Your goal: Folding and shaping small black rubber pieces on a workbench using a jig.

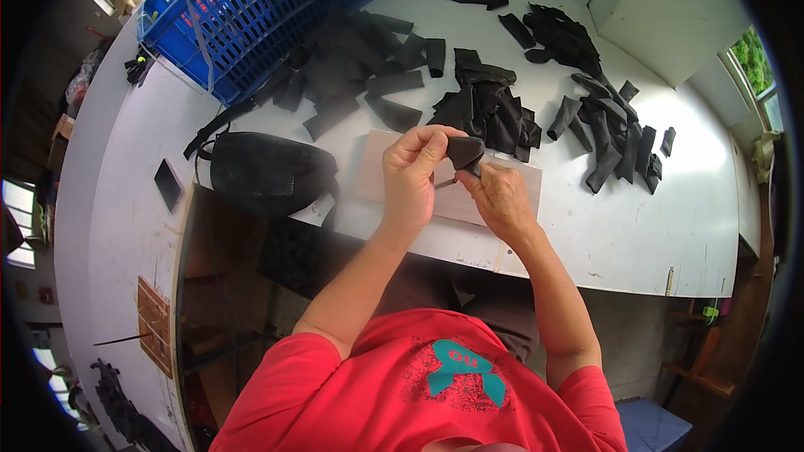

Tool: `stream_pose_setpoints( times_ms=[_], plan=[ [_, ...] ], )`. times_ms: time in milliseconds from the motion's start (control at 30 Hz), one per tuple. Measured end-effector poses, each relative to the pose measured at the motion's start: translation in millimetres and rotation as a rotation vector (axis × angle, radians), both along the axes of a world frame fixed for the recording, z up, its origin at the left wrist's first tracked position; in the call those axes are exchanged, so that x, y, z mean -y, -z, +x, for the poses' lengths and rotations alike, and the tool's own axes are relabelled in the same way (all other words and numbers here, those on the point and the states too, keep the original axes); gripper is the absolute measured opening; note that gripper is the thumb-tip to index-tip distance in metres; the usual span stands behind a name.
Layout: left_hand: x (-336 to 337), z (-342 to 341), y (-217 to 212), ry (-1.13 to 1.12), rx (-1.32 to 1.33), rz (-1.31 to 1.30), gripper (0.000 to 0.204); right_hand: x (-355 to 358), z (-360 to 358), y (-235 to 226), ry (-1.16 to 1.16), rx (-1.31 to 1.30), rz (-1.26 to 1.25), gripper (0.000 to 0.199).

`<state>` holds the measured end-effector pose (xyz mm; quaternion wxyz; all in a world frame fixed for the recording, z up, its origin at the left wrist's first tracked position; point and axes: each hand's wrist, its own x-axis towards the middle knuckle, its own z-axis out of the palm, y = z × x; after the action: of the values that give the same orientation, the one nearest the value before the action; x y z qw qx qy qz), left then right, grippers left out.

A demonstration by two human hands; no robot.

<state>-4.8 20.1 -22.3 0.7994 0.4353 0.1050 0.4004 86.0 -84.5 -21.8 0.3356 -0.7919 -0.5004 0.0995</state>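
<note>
Both my hands meet over a light board (377, 176) on the white table (636, 226). My left hand (412, 172) pinches a small black fabric piece (463, 151) from the left side. From below right, my right hand (501, 194) grips the same piece. A thin dark tool tip shows between the hands; I cannot tell which hand holds it. Piles of similar black fabric strips (494, 109) lie just behind the hands.
A blue plastic crate (260, 8) lies at the back left with black strips (352, 67) spilling in front of it. A black bag (268, 172) sits left of the hands. More black pieces (611, 134) lie to the right. A small dark square (167, 184) rests at the far left.
</note>
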Motion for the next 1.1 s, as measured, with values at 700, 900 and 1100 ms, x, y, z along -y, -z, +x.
stream_pose_setpoints(
  times_ms=[700,900,1100],
  plan=[
    [-100.9,8.3,56.7,-0.562,-0.807,0.458,0.03,43.7,-35.8,17.3,0.062,-0.947,0.138,0.038],
    [-120.4,22.6,76.8,-0.697,-1.344,0.978,0.034,34.7,-63.9,20.7,-0.006,-0.948,0.052,0.037],
    [-92.5,2.5,45.3,-0.326,-0.569,-0.106,0.01,50.9,-68.3,28.2,0.084,-0.872,0.007,0.033]
  ],
)
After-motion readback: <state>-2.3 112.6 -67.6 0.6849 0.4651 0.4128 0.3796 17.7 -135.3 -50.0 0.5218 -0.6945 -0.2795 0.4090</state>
